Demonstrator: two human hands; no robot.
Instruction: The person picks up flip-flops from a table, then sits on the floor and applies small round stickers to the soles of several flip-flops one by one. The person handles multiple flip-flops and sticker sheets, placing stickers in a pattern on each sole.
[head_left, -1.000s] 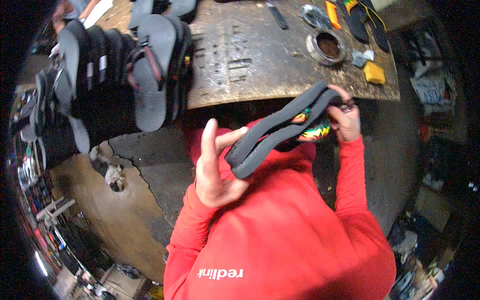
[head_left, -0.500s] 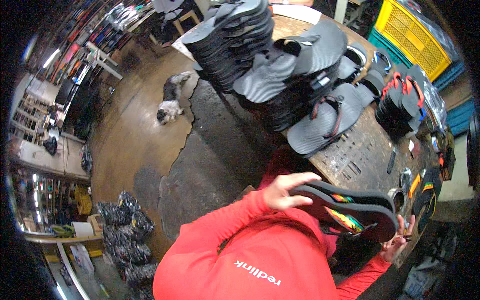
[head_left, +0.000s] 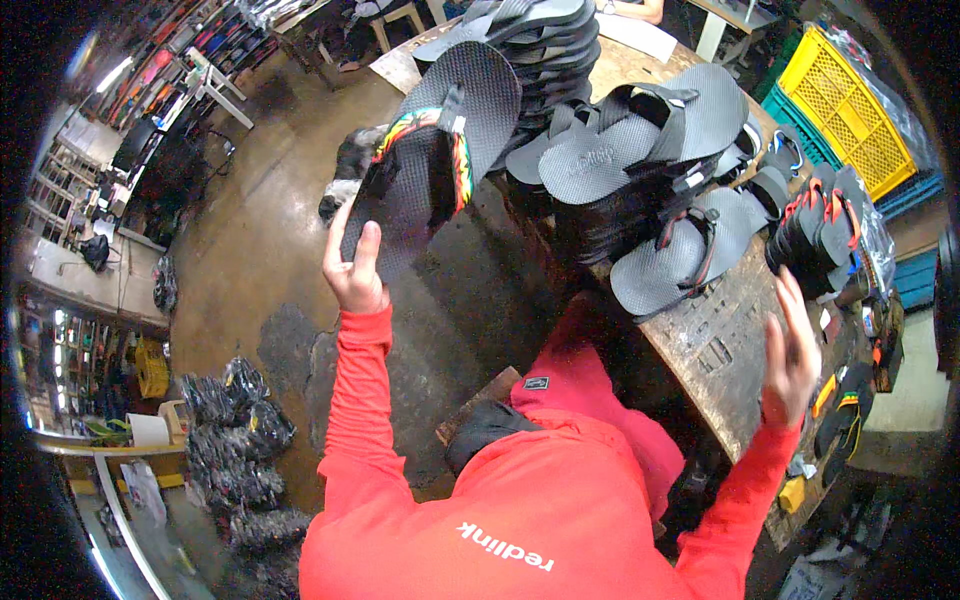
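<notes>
A black flip-flop (head_left: 485, 95) with a red, yellow and green patterned strap is raised over the floor at the left. My left hand (head_left: 358, 268) grips it by one end of the sole; whether a second one lies behind it cannot be seen. My right hand (head_left: 793, 350) is held up above the workbench (head_left: 700, 375), fingers stretched out and nothing in them. Nearest to that hand are black sandals with red straps (head_left: 815, 235) and a grey flip-flop with a dark red strap (head_left: 668, 258). Black sandals (head_left: 605, 165) are piled near the bench's left edge.
Farther back stands a tall stack of black sandals (head_left: 545, 65), with another person's forearm (head_left: 640, 10) beyond it. A yellow crate (head_left: 845, 100) sits at the far right. On the floor, a dog (head_left: 350, 185) is partly hidden behind the flip-flop; plastic-wrapped bundles (head_left: 235, 440) lie lower left.
My left hand has swung up and left, carrying the flip-flop away from the bench edge. My right hand has come away from the footwear and risen, fingers extended. The view has shifted slightly.
</notes>
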